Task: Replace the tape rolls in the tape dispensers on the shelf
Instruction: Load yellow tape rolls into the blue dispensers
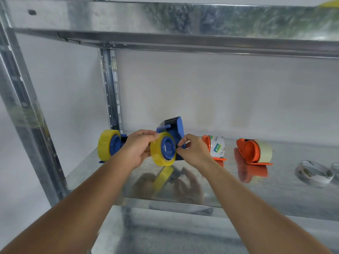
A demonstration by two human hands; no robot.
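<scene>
A blue tape dispenser (pixel 174 129) with a toothed blade on top is held just above the metal shelf (pixel 284 182). A yellow tape roll (pixel 158 154) sits on its blue hub. My left hand (pixel 138 147) grips the roll from the left side, fingers curled over its top. My right hand (pixel 194 149) pinches the dispenser's lower right edge beside the roll. A second blue dispenser (pixel 114 145) with a yellow roll stands on the shelf to the left. Two orange dispensers stand to the right: one (pixel 214 146) with a labelled white roll, one (pixel 254 151) with a pale roll.
Loose white tape rolls (pixel 313 172) lie at the shelf's far right edge of view. An upper shelf beam (pixel 183 43) runs overhead. Steel uprights (pixel 110 88) stand at the back left and the near left. A white wall closes the back.
</scene>
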